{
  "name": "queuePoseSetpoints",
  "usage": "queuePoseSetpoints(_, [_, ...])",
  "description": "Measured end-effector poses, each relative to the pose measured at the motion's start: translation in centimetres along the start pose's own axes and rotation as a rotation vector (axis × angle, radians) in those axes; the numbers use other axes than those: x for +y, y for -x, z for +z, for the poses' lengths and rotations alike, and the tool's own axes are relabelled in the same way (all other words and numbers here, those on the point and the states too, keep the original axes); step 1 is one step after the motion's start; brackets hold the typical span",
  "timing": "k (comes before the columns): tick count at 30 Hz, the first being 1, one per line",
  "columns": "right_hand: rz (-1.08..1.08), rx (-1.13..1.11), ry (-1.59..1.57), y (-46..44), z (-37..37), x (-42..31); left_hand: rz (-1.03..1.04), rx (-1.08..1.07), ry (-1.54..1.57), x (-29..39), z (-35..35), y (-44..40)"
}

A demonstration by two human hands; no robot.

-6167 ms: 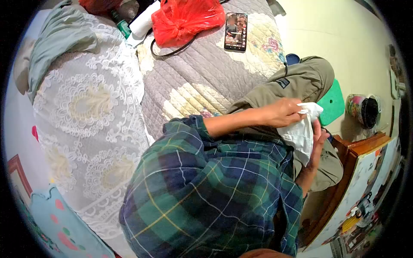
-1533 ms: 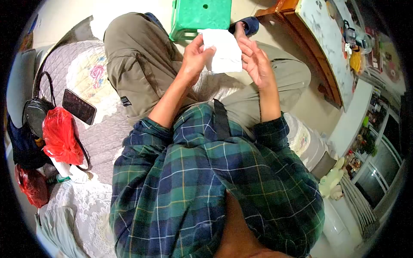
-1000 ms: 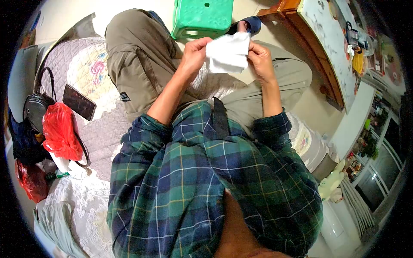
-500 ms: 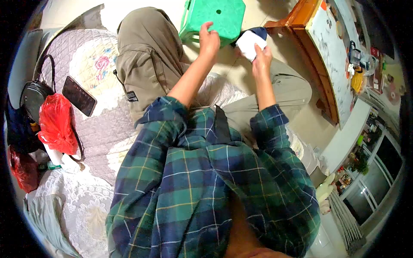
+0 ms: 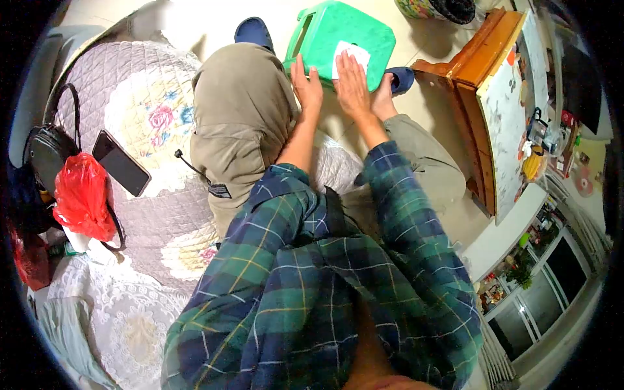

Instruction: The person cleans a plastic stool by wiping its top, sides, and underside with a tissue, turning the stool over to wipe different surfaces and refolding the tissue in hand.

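A green plastic stool [image 5: 325, 34] stands on the floor in front of me, between my legs. A white folded cloth or tissue [image 5: 349, 46] lies flat on its top; I cannot tell which it is. My right hand [image 5: 353, 86] rests on the white piece with its fingers stretched out, covering the near part of it. At the stool's near left edge is my left hand [image 5: 307, 88], thumb and fingers apart, touching or very close to the side.
A wooden table [image 5: 465, 71] with a marble-look top stands at right. Dark blue slippers [image 5: 254, 32] are near the stool. A phone [image 5: 121, 162], red plastic bag [image 5: 82, 198] and black bag [image 5: 49, 153] lie on the quilted cover [image 5: 153, 218]. A patterned bin [image 5: 426, 9] stands beyond.
My right hand has brought the white piece from beside the stool onto its top and flattened it there. My left hand has moved from over the stool to its near edge.
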State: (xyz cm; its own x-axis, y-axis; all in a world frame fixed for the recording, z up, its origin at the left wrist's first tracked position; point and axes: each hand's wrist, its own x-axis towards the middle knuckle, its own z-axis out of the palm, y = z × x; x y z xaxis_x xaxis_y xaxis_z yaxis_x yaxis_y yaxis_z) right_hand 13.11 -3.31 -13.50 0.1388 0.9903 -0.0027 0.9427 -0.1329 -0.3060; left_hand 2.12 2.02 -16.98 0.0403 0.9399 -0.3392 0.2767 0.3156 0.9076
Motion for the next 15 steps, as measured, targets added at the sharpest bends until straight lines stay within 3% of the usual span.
queuePoseSetpoints(6, [-0.148, -0.146, 0.056, -2.8, -1.3, 2.9, 0.003, 0.033, 0.014, 0.4, 0.4, -0.1])
queuePoseSetpoints(10, [-0.093, -0.045, -0.037, -7.0, 0.4, 3.4, 0.013, 0.024, 0.034, -0.1, 0.5, 0.1])
queuePoseSetpoints(13, [-0.042, 0.061, -0.005, -11.4, 0.8, 1.8, 0.006, -0.001, -0.013, 0.3, 0.0, 0.1])
queuePoseSetpoints(15, [-0.019, 0.394, 0.073, -12.7, 0.9, 0.1, -0.029, 0.001, 0.029, 0.6, -0.3, -0.1])
